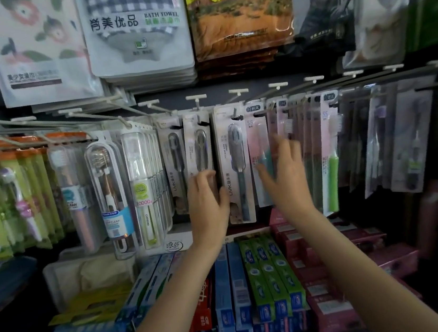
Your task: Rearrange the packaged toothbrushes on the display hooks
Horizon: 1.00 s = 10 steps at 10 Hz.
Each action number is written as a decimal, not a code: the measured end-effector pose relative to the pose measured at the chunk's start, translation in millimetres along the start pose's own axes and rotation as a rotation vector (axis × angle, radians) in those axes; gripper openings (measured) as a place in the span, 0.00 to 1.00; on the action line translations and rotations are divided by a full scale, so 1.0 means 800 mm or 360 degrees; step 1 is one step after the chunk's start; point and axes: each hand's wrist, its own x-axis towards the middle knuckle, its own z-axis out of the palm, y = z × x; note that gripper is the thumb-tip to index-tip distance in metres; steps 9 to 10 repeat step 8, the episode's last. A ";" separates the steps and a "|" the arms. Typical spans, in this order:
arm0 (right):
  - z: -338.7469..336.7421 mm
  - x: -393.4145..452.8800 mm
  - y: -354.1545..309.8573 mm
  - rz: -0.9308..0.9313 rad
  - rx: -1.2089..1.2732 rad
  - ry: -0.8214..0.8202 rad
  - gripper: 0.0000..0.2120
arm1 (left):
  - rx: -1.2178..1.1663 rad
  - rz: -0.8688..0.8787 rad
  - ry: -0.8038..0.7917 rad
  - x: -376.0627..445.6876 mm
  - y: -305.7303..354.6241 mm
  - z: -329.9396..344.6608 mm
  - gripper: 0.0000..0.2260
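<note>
Packaged toothbrushes hang in a row from metal hooks (pixel 196 101). My left hand (pixel 206 195) curls around the lower part of a grey-white toothbrush pack (pixel 197 141) at the row's centre. Beside it hangs a larger white pack with a dark brush (pixel 235 163). My right hand (pixel 286 174) is blurred, fingers spread, in front of a pink pack with a teal-handled brush (pixel 258 144); whether it touches the pack cannot be told. A pack with a green handle (pixel 332 168) hangs further right.
Bath towel packs (pixel 137 29) hang above the hooks. Clear-case toothbrushes (pixel 111 195) and green-orange packs (pixel 9 197) fill the left hooks. Toothpaste boxes (pixel 270 275) lie stacked on the shelf below my forearms. Dark packs (pixel 402 143) hang at right.
</note>
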 end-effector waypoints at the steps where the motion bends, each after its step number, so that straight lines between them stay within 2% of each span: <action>1: -0.036 -0.002 0.022 0.0178 -0.0250 0.0399 0.22 | 0.0178 0.0301 0.0072 -0.007 0.015 0.004 0.16; 2: -0.066 -0.005 0.059 0.0605 -0.0264 0.0419 0.29 | 0.0319 0.0497 0.0001 -0.010 0.025 0.014 0.17; 3: -0.075 -0.012 0.089 0.0994 -0.0053 0.0013 0.36 | 0.0411 0.0514 -0.0045 -0.011 0.031 0.022 0.15; 4: -0.062 -0.028 0.098 0.0999 -0.0067 -0.0077 0.31 | 0.0400 0.0447 -0.0126 -0.012 0.031 0.029 0.15; 5: -0.048 -0.034 0.087 0.1016 -0.0065 0.0014 0.27 | 0.0377 0.0422 -0.0184 -0.015 0.028 0.030 0.15; 6: -0.036 -0.030 0.085 0.1024 -0.0075 0.0005 0.28 | 0.0396 0.0378 -0.0210 -0.018 0.027 0.027 0.16; 7: -0.037 -0.032 0.073 0.1064 -0.0215 0.0066 0.34 | 0.0377 0.0372 -0.0204 -0.019 0.026 0.015 0.16; 8: -0.053 -0.024 0.058 0.0856 -0.0320 0.0257 0.32 | 0.0260 0.0405 -0.0162 -0.025 0.018 0.001 0.17; 10: -0.053 -0.024 0.058 0.0856 -0.0320 0.0257 0.32 | 0.0260 0.0405 -0.0162 -0.025 0.018 0.001 0.17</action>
